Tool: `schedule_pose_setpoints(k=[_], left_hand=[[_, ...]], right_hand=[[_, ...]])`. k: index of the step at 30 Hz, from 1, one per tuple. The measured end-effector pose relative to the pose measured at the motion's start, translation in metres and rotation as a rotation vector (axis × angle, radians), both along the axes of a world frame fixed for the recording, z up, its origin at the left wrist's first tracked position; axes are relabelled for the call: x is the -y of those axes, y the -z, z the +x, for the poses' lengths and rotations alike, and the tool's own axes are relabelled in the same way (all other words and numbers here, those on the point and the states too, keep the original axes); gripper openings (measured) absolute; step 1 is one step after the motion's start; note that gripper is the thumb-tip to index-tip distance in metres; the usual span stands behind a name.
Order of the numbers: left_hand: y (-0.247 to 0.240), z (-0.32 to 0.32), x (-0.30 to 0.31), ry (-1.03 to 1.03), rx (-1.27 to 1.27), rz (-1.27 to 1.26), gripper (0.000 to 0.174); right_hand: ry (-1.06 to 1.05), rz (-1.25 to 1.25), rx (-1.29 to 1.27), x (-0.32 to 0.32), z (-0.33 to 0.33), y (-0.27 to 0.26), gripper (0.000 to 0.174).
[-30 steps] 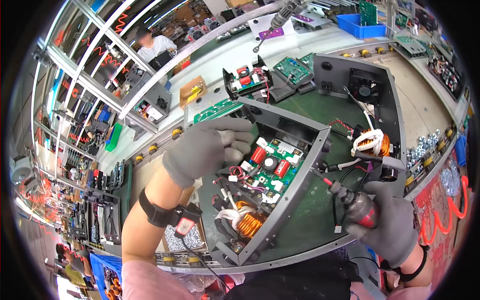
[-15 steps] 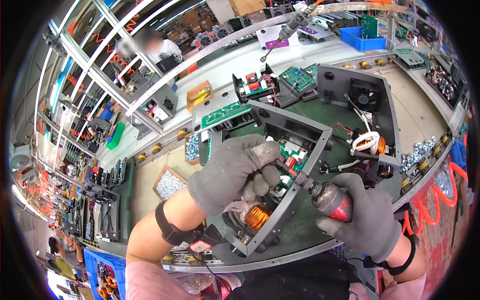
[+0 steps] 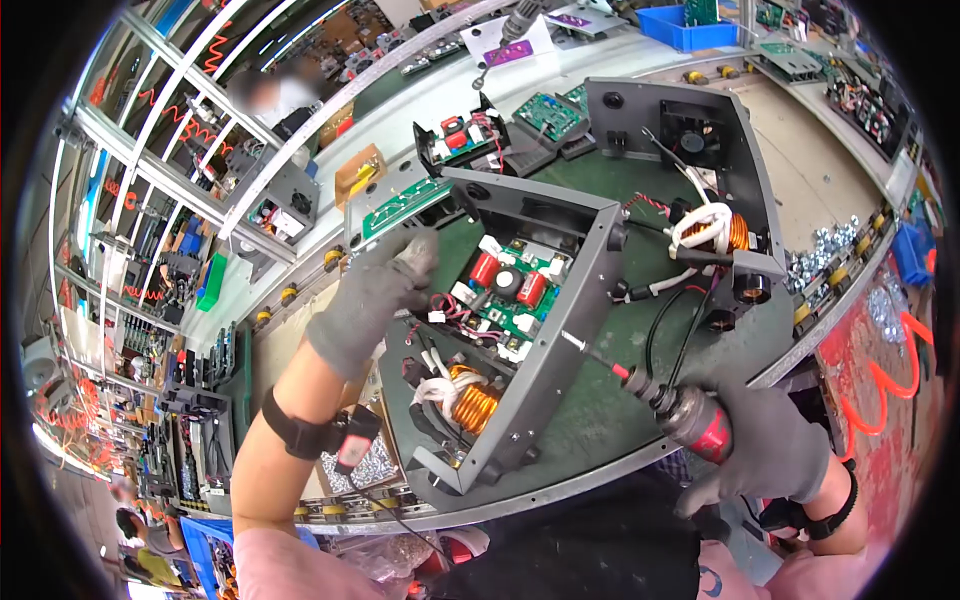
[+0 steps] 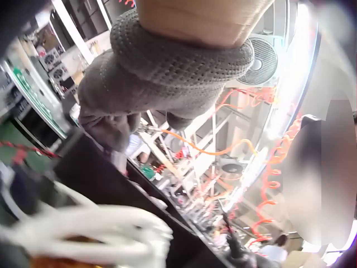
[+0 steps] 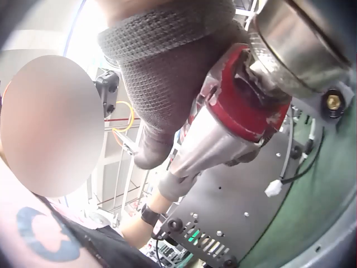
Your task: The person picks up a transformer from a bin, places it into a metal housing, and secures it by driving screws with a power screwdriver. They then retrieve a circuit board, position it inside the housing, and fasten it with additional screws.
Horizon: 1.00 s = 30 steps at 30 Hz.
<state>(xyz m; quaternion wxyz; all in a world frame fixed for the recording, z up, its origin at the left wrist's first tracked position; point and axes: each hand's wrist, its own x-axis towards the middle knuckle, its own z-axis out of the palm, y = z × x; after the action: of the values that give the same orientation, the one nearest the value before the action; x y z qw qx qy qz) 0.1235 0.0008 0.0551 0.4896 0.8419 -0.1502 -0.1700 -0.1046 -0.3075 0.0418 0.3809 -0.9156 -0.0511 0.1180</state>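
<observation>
My gloved right hand (image 3: pixel 770 445) grips a red and silver power screwdriver (image 3: pixel 700 425), its thumb held away from the body. A small silvery screw (image 3: pixel 573 341) sits at the bit's end, over the side wall of the near grey metal case (image 3: pixel 545 400). Inside that case are a green circuit board (image 3: pixel 510 318) with red parts and a copper coil (image 3: pixel 475 407). My gloved left hand (image 3: pixel 365 300) is beside the case's left side, fingers bent; whatever may be in them is hidden. In the right wrist view, the screwdriver (image 5: pixel 220 131) lies along my right palm.
A second grey case (image 3: pixel 745 150) with a fan and a coil (image 3: pixel 738 232) stands at the right. Behind are circuit boards (image 3: pixel 550 115), a blue bin (image 3: pixel 690 28) and a hanging screwdriver (image 3: pixel 522 20). Loose screws (image 3: pixel 825 250) lie at the right edge.
My left hand, at the screwdriver bit half a second ago, has moved back left from it. The screwdriver has drawn back right, and a screw now shows at its end.
</observation>
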Motion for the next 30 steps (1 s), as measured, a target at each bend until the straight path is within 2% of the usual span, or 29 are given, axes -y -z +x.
schedule_pose_setpoints(k=[1, 2, 3, 6, 7, 9, 10, 12, 13, 15, 16, 18, 20, 21, 23, 24, 27, 29, 30], left_hand=[[0.004, 0.006, -0.004, -0.062, -0.096, 0.104, 0.041], [0.006, 0.009, -0.006, -0.062, -0.098, 0.105, 0.041], [0.006, 0.012, -0.007, 0.156, -0.041, 0.361, 0.045], [0.007, 0.013, -0.006, 0.390, 0.040, 0.699, 0.066], [0.022, 0.024, -0.020, 0.589, 0.397, 0.612, 0.064], [0.025, 0.024, -0.023, 0.769, 0.757, 0.505, 0.063], [0.015, 0.014, -0.012, 0.544, 0.368, 0.465, 0.064], [0.016, 0.015, -0.014, 0.309, -0.015, 0.408, 0.064], [0.029, 0.026, -0.026, 0.549, 0.388, 0.487, 0.059], [0.036, 0.031, -0.032, 0.777, 0.803, 0.550, 0.054], [0.035, 0.029, -0.030, 0.760, 0.775, 0.568, 0.039], [0.028, 0.019, -0.021, 0.742, 0.748, 0.584, 0.038], [0.019, 0.007, -0.010, 0.334, 0.174, 0.453, 0.037], [0.026, 0.013, -0.015, 0.332, 0.175, 0.451, 0.037], [0.044, 0.027, -0.027, 0.625, 0.723, 0.396, 0.040], [0.046, 0.026, -0.029, 0.623, 0.723, 0.395, 0.040], [0.028, 0.010, -0.016, 0.418, 0.461, 0.372, 0.049], [0.018, 0.007, -0.009, 0.220, 0.045, 0.459, 0.048], [0.018, 0.008, -0.009, 0.217, 0.043, 0.455, 0.048]], right_hand=[[-0.005, -0.114, -0.123, -0.002, -0.002, 0.000, 0.086], [-0.004, -0.113, -0.125, -0.003, -0.003, 0.006, 0.086], [-0.009, -0.119, -0.134, -0.005, -0.004, 0.014, 0.083], [-0.025, -0.123, -0.170, -0.009, -0.003, 0.022, 0.076], [-0.032, -0.143, -0.152, -0.010, -0.003, 0.024, 0.077], [-0.046, -0.167, -0.129, -0.011, -0.002, 0.025, 0.077], [-0.048, -0.185, -0.129, -0.012, -0.002, 0.023, 0.077], [-0.052, -0.204, -0.130, -0.013, -0.002, 0.022, 0.077], [-0.052, -0.212, -0.140, -0.014, -0.002, 0.022, 0.077], [-0.051, -0.225, -0.149, -0.014, -0.002, 0.022, 0.077], [-0.052, -0.231, -0.142, -0.015, -0.002, 0.023, 0.076], [-0.054, -0.238, -0.135, -0.017, -0.002, 0.022, 0.076], [-0.066, -0.256, -0.090, -0.021, 0.000, 0.019, 0.072], [-0.068, -0.258, -0.089, -0.022, 0.001, 0.019, 0.072], [-0.059, -0.351, -0.068, -0.024, 0.001, 0.016, 0.068], [-0.061, -0.352, -0.069, -0.026, 0.002, 0.015, 0.068], [-0.070, -0.385, -0.072, -0.029, 0.006, 0.006, 0.065], [-0.060, -0.426, -0.124, -0.032, 0.009, 0.003, 0.066], [-0.063, -0.430, -0.125, -0.032, 0.010, 0.003, 0.066]])
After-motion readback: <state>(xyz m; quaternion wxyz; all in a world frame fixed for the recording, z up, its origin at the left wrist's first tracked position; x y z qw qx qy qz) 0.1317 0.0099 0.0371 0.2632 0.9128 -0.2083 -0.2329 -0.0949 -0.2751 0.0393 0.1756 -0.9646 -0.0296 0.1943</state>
